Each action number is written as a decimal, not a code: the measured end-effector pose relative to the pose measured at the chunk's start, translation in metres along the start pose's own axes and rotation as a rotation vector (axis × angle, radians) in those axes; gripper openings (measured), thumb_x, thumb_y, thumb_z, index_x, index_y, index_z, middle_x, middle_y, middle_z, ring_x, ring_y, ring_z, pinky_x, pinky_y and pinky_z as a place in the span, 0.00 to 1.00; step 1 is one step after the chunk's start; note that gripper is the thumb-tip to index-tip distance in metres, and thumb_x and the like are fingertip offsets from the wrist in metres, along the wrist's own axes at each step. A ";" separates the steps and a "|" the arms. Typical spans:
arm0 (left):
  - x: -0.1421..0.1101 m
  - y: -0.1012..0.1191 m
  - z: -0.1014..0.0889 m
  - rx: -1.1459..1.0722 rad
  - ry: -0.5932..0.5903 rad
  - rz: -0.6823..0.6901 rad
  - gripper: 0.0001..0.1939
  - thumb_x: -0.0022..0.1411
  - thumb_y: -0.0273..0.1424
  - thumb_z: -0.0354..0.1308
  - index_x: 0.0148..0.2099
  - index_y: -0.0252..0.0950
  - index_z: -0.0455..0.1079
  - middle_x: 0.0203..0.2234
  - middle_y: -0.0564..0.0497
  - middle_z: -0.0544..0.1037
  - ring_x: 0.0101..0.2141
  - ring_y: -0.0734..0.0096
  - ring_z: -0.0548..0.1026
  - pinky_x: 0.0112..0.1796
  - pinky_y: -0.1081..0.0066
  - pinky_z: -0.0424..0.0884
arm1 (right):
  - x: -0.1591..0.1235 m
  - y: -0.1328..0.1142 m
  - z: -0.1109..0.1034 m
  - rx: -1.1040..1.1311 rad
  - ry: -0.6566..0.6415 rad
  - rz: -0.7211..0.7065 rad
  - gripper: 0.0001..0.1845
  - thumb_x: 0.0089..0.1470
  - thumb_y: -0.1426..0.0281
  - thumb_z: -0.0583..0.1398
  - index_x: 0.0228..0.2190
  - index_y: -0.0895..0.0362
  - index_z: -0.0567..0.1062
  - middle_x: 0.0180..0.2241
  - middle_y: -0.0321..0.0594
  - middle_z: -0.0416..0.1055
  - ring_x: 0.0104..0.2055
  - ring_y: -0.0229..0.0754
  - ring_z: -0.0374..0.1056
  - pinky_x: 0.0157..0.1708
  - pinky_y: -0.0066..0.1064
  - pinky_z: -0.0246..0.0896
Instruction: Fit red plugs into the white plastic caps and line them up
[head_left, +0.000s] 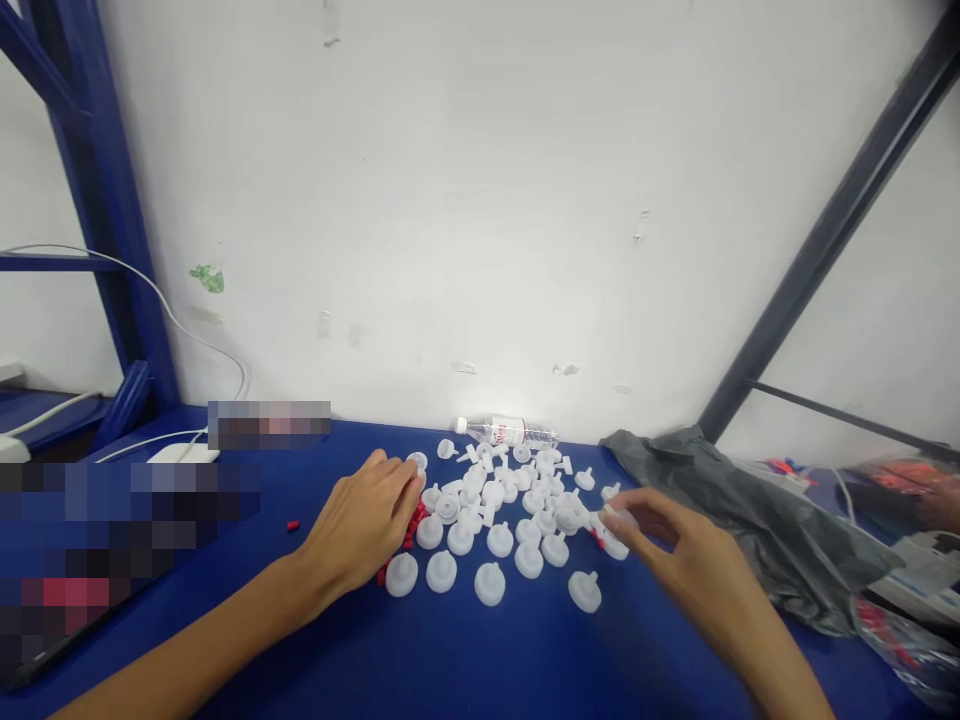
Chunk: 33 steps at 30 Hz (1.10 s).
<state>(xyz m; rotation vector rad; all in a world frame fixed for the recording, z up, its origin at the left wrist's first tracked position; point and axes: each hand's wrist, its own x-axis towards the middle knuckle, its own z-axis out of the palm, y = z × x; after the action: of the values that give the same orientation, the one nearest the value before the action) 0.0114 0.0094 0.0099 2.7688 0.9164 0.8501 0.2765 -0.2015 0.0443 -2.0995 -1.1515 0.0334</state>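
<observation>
Funnels (490, 583), white and heaped mid-table, some three dozen or more, too overlapped for an exact count! Behind everything stands one pale wall (480, 200), with the blue table (337, 670) in front of it, a blue frame (124, 170) at the left and a dark slanting post (825, 230) at the right. One crumpled dark bag (787, 520) sprawls right of the heap. Two hands now, one on each flank! The left hand (367, 520) has its fingers bent and drawn together at the heap's left edge; what it has hold of, if anything, I cannot tell. Over on the right edge, the right hand (671, 535) curves round, thumb and finger nearly meeting at a white funnel; a firm grip I cannot confirm. One clear bottle (506, 431) lies along the foot of the wall, long axis left to right, cap leftward. And the funnels themselves: four sit spread along the near side, wide faces down, stems rising, the rightmost leaning its stem slightly right. Deeper in, axes go every way, some tipped over with stems sideways. Smallest of all, the red pieces (409, 535): a cluster beside the left hand, uncountable from here, one alone (292, 525) farther left, and a bit of red near the right fingertips.
</observation>
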 end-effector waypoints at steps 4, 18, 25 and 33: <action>-0.001 -0.001 0.011 0.058 -0.046 -0.066 0.16 0.72 0.32 0.40 0.37 0.38 0.68 0.35 0.48 0.71 0.40 0.61 0.66 0.28 0.70 0.59 | 0.010 0.024 0.007 -0.183 -0.034 0.024 0.15 0.51 0.54 0.60 0.31 0.50 0.78 0.35 0.41 0.79 0.37 0.50 0.74 0.36 0.34 0.65; -0.002 0.002 0.010 0.004 -0.145 -0.077 0.11 0.70 0.31 0.43 0.43 0.41 0.68 0.35 0.50 0.75 0.40 0.61 0.70 0.32 0.66 0.64 | 0.027 0.060 0.014 -0.286 -0.120 0.170 0.14 0.50 0.60 0.60 0.36 0.51 0.79 0.38 0.41 0.80 0.40 0.50 0.75 0.40 0.36 0.63; -0.003 0.006 -0.002 -0.076 0.034 0.081 0.13 0.72 0.32 0.41 0.44 0.40 0.68 0.36 0.49 0.76 0.38 0.64 0.71 0.33 0.67 0.67 | 0.010 0.033 0.000 -0.096 -0.058 0.186 0.11 0.57 0.58 0.55 0.35 0.51 0.70 0.39 0.44 0.79 0.43 0.51 0.75 0.42 0.37 0.64; -0.025 0.035 -0.003 -0.124 0.102 0.550 0.15 0.68 0.30 0.50 0.56 0.40 0.63 0.40 0.47 0.76 0.41 0.62 0.72 0.35 0.68 0.69 | -0.027 -0.066 0.020 0.368 -0.589 -0.124 0.17 0.61 0.57 0.59 0.48 0.49 0.64 0.35 0.33 0.77 0.39 0.41 0.73 0.42 0.31 0.64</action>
<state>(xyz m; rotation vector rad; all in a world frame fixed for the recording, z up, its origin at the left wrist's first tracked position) 0.0117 -0.0337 0.0097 2.9186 0.0857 1.0787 0.2053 -0.1880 0.0618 -1.7248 -1.4749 0.7886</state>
